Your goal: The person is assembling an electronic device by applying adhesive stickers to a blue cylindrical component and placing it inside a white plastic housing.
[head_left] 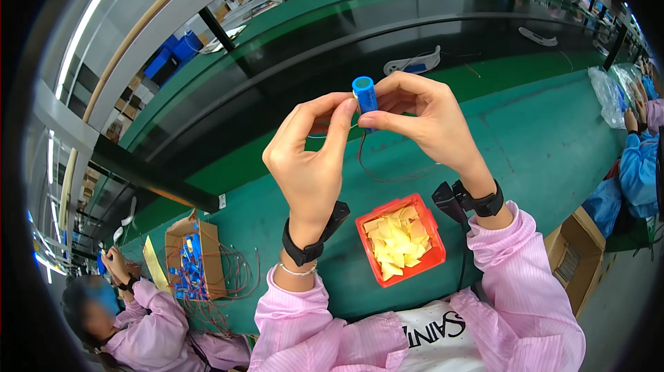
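- Blue cylindrical battery cell [364, 94] held upright above the green worktop [546, 143], near the centre of the view, top end facing the camera.
- Right hand [429, 119] closed on the cell from 3 o'clock, thumb and fingertips clamped round its lower body.
- Left hand [311, 157] raised from 7 o'clock, thumb and forefinger pinched together just beside the cell at its 9 o'clock side, touching or nearly touching its wall; cannot tell what sits between the tips, too small.
- Thin dark wires [377, 168] hanging from the base of the cell, looping down toward 5 o'clock and resting on the worktop.
- Red square tray [431, 222] at 6 o'clock below the hands, standing on the worktop, filled with small yellow slips [398, 240].
- Black wrist straps on both forearms, each with a small black unit; pink striped sleeves below them.
- Open cardboard box [181, 247] at 8 o'clock, well apart from the hands, holding more blue cells with reddish leads spilling over its edge.
- Another person in a pink coat at 8 o'clock, lower corner, hands busy beside that box.
- Further person in blue at 3 o'clock along the right rim, near clear plastic bags [609, 95].
- White flat object [413, 62] at 12 o'clock, lying beyond the cell on the dark belt strip.
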A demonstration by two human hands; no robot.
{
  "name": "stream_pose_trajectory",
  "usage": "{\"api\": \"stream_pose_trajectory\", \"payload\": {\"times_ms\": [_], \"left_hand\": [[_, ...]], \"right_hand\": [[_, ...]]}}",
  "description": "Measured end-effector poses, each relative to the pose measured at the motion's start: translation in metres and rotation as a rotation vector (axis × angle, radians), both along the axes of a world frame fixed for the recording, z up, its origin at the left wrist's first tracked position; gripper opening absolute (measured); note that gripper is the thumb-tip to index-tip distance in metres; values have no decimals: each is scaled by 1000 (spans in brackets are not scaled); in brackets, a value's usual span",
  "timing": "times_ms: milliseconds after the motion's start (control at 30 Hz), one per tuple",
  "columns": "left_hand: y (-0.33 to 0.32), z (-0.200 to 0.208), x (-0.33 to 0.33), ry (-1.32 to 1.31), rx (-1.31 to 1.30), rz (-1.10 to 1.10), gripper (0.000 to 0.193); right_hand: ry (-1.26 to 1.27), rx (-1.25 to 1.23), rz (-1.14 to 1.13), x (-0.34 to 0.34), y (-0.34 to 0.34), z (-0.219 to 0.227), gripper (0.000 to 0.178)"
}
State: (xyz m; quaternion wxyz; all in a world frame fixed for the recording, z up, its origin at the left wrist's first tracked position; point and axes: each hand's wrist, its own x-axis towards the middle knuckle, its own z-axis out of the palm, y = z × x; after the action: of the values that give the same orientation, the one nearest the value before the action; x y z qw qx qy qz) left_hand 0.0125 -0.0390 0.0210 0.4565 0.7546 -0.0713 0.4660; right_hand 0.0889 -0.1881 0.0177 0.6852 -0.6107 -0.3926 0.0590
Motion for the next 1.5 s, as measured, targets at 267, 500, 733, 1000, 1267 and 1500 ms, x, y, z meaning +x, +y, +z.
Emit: {"api": "stream_pose_trajectory", "payload": {"times_ms": [267, 500, 733, 1000, 1267, 1500], "left_hand": [[-1, 5, -3, 72, -72, -62, 7], [-7, 2, -1, 23, -73, 5, 6], [8, -8, 4, 245, -792, -622, 20], [4, -43, -40, 729, 113, -459, 11], [-21, -57, 46, 803, 458, -709, 9], [-60, -143, 300, 636, 520, -244, 37]], "right_hand": [[-198, -47, -124, -6, -1, 2, 21], [-123, 97, -78, -7, 9, -4, 19], [177, 269, 185, 9, 8, -16, 26], [239, 507, -174, 58, -69, 3, 30], [131, 396, -800, 63, -144, 13, 42], [62, 447, -808, 55, -147, 24, 44]]}}
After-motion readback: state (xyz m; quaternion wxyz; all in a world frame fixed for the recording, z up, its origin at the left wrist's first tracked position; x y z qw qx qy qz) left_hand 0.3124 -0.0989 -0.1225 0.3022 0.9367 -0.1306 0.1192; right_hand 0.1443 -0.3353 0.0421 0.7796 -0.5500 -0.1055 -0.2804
